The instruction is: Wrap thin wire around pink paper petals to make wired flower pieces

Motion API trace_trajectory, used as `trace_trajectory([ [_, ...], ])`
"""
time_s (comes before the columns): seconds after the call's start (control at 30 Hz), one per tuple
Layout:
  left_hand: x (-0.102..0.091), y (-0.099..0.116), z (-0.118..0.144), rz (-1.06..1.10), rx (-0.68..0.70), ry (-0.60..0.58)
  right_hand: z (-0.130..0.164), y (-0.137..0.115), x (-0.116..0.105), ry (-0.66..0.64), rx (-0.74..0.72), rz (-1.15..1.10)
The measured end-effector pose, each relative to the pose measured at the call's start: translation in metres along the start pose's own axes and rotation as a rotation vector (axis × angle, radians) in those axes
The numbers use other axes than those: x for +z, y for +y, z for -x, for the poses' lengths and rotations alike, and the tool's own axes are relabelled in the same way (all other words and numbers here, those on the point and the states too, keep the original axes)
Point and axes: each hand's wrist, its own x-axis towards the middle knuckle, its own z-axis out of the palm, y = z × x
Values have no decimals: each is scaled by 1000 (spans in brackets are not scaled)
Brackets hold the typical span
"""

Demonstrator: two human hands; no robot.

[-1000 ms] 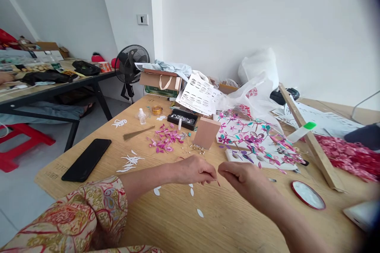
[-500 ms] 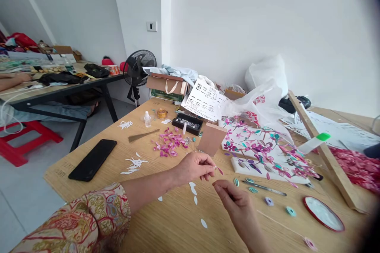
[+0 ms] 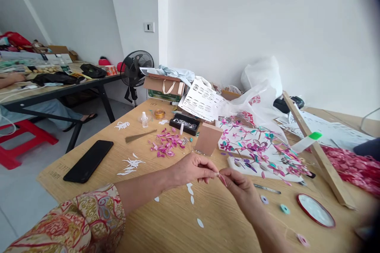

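My left hand (image 3: 194,169) pinches a small pink petal (image 3: 223,180) between thumb and fingertips. My right hand (image 3: 242,185) is closed in a pinch, its fingertips meeting the left ones at the petal's base. A thin pale thread (image 3: 283,224) runs from behind my right hand to a pink spool (image 3: 303,240) at the lower right; where it enters the fingers is hidden. White leaf-shaped paper pieces (image 3: 200,223) lie on the wooden table (image 3: 166,229) under my hands. Beyond them is a pile of pink petals (image 3: 166,143).
A black phone (image 3: 88,161) lies at the left. Finished-looking flower sprigs (image 3: 258,146) rest on white foam at the right. Nearby are tweezers (image 3: 267,189), a teal spool (image 3: 284,209), a red-rimmed round dish (image 3: 316,210) and a wooden bar (image 3: 320,158). Another person's hand (image 3: 13,78) shows far left.
My right hand has moved up to meet my left at the petal; before, the fingertips were apart. The view has shifted slightly.
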Motion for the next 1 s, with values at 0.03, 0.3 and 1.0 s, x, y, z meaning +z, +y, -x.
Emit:
trace_trajectory([
  [0.03,0,-3,-2,10,0,48,4,3,10,31,5,-2],
  [0.3,-1,-18,-11,-398,193,157,35,-21,22,149,-161,484],
  [1.0,-1,-26,-21,-294,174,167,31,-20,22,187,-194,614],
])
